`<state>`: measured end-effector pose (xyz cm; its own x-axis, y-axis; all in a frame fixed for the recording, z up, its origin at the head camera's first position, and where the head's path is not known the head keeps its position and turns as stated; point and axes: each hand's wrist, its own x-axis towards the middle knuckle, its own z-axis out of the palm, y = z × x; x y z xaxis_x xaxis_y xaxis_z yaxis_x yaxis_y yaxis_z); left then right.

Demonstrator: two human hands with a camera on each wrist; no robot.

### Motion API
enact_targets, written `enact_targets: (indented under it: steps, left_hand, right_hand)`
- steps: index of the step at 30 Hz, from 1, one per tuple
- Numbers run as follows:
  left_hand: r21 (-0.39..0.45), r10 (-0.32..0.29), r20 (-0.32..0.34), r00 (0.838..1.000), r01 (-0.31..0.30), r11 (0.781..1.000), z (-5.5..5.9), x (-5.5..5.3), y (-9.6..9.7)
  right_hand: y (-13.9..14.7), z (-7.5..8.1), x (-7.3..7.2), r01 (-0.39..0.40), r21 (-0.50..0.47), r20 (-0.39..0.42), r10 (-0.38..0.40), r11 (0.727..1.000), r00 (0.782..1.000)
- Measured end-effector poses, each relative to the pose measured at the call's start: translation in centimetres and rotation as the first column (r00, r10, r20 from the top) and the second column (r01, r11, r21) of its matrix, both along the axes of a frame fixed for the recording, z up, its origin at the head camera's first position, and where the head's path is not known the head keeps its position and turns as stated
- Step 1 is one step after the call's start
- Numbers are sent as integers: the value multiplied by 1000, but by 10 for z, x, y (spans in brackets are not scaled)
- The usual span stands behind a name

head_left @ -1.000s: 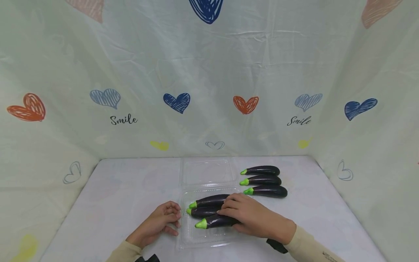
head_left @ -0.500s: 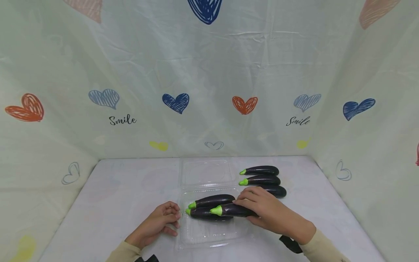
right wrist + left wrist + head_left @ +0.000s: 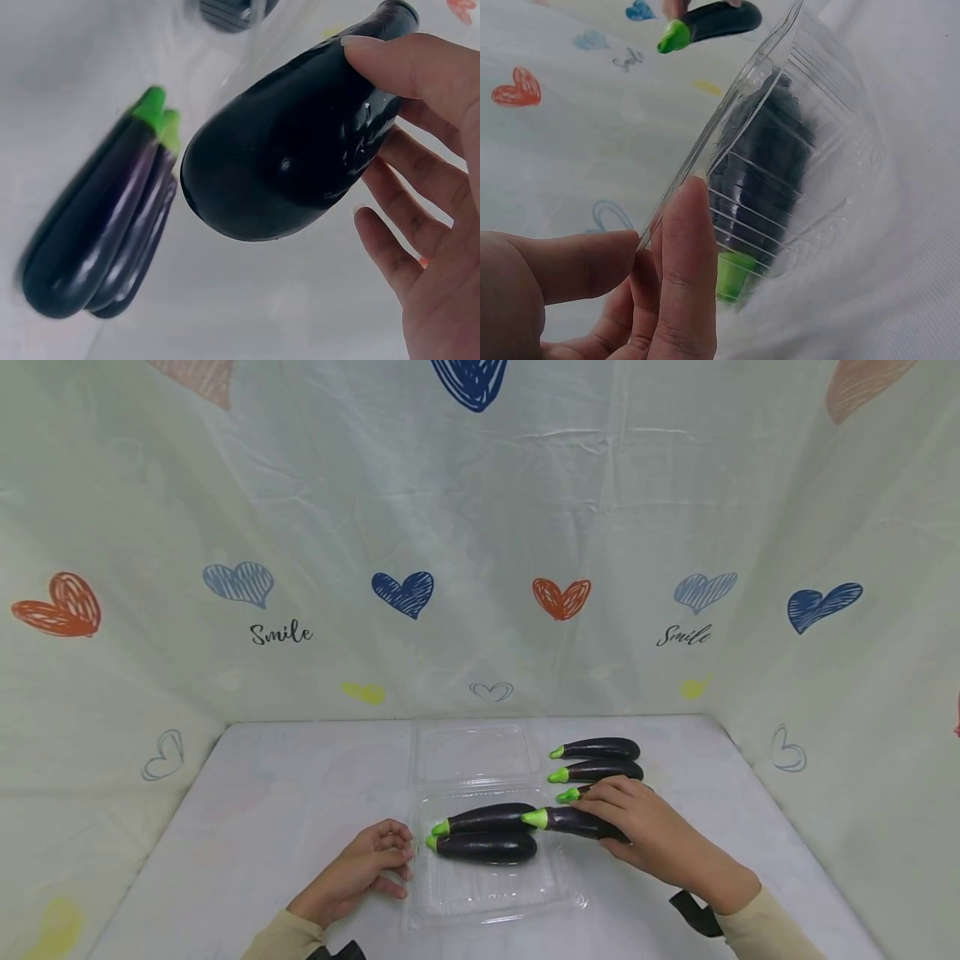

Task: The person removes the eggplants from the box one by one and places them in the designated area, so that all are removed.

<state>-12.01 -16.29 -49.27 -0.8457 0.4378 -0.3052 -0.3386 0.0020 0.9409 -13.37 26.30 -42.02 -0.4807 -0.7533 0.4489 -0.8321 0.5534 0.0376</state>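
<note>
My right hand [image 3: 648, 835] grips a dark purple eggplant [image 3: 573, 822] with a green stem end, held above the right edge of a clear plastic container [image 3: 495, 906]. In the right wrist view the held eggplant [image 3: 289, 142] sits between thumb and fingers. Two more eggplants, a rear one [image 3: 487, 818] and a front one [image 3: 487, 848], lie side by side in the container's base. My left hand [image 3: 363, 872] is at the container's left edge. Seen from the left wrist, its thumb and fingers [image 3: 686, 262] pinch the clear rim.
The container's open lid [image 3: 472, 756] lies flat behind its base. To the right on the white table [image 3: 300, 793] several eggplants lie in a row, the farthest eggplant [image 3: 600, 748] near the back edge. A printed curtain [image 3: 480, 527] encloses the table's back and sides.
My right hand has lifted the front eggplant out of the container and carried it right and away from me, toward the row. The left hand has stayed at the rim.
</note>
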Motion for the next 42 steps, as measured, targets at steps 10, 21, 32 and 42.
enact_targets:
  steps: [10, 21, 32, 42]
  left_hand:
    - [-4, 5, 16, 1000, -5, 1000, 2, -1, 1]
    - [-11, 11, 14, 1000, -11, 1000, 2, -1, 0]
    - [4, 8, 17, 1000, -8, 1000, 1, -1, 0]
    - [8, 10, 14, 1000, -10, 1000, 1, 1, 0]
  right_hand:
    - [24, -12, -4, 105, 14, 30, -105, 994, 994]
    - [39, -24, -6, 203, 91, 115, -213, 975, 970]
    - [51, -38, -8, 258, 129, 181, -278, 958, 943]
    - [52, -46, -12, 272, 184, 199, -307, 944, 931]
